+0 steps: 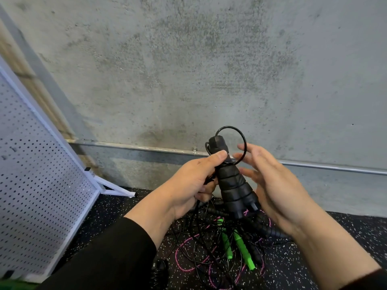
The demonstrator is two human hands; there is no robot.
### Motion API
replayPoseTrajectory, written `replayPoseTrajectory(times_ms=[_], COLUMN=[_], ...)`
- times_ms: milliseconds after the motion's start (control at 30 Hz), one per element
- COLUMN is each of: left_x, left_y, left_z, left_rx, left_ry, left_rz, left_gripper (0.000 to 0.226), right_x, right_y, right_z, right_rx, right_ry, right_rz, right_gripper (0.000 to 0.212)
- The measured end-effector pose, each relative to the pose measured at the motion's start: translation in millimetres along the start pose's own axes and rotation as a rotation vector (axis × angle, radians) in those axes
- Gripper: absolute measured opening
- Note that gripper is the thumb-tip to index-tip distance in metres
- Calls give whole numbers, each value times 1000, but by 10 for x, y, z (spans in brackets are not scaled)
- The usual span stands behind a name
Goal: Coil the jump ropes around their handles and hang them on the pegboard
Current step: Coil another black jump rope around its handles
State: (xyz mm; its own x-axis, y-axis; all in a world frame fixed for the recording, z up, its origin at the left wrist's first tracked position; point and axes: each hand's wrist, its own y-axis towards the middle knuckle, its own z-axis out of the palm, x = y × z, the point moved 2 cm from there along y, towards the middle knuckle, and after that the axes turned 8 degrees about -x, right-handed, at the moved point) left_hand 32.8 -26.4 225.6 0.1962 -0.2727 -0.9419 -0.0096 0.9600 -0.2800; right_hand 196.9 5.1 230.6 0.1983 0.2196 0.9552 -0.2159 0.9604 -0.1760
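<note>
My left hand grips a pair of black jump-rope handles held together, thumb pressed near their top. Black cord is wound in turns around the handles, and one loop of cord stands up above them. Beside the handles on the right, my right hand has its fingers spread and relaxed, fingertips near the loop. On the floor below lies a tangle of ropes: black cord, pink cord and green handles. The white pegboard stands at the left.
A grey concrete wall fills the view ahead, with a metal conduit running along it low down. The pegboard's white foot reaches out onto the black speckled floor. A black coiled object lies near my left sleeve.
</note>
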Motion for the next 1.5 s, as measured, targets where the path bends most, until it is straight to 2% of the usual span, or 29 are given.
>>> replayPoseTrajectory(times_ms=[100, 167, 233, 333, 433, 633, 867, 1067, 1200, 1367, 1433, 1500], left_x=[13, 31, 58, 63, 29, -28, -87, -137, -122, -95, -61, 2], left_y=[21, 8, 0, 4, -13, -15, -52, -59, -41, -44, -49, -46], left_z=[8, 52, 84, 90, 82, 43, -91, -131, -190, -171, -102, -37], left_rx=[-21, -15, -25, -6, 21, 56, 39, 12, -74, -48, -46, -80], left_ry=[10, 63, 83, 44, 7, 113, 346, 418, 530, 425, 349, 288], left_rz=[16, 39, 40, 55, 58, 57, 117, 127, 64, -16, -42, -63], left_gripper=[42, 34, 30, 33, 33, 43, 50, 57, 71, 83, 79, 64], right_x=[-1, -36, -73, -46, -31, 29, 8, -72, -13, 19, -8, -10], right_y=[-11, -32, -42, -94, -116, -149, -167, -202, -180, -116, -93, -73], right_z=[31, 59, 66, 76, 24, 9, 68, 128, 92, 39, 24, 7], right_rx=[-94, -120, -74, 31, 103, 191, 236, 297, 163, 5, -53, -105], right_ry=[47, 26, 29, 25, -85, -122, -38, -33, -47, -277, -323, -482], right_rz=[16, 65, 124, 232, 329, 330, 336, 418, 354, 132, 88, -7], right_gripper=[43, 40, 33, 54, 56, 51, 39, 57, 52, 36, 26, 25])
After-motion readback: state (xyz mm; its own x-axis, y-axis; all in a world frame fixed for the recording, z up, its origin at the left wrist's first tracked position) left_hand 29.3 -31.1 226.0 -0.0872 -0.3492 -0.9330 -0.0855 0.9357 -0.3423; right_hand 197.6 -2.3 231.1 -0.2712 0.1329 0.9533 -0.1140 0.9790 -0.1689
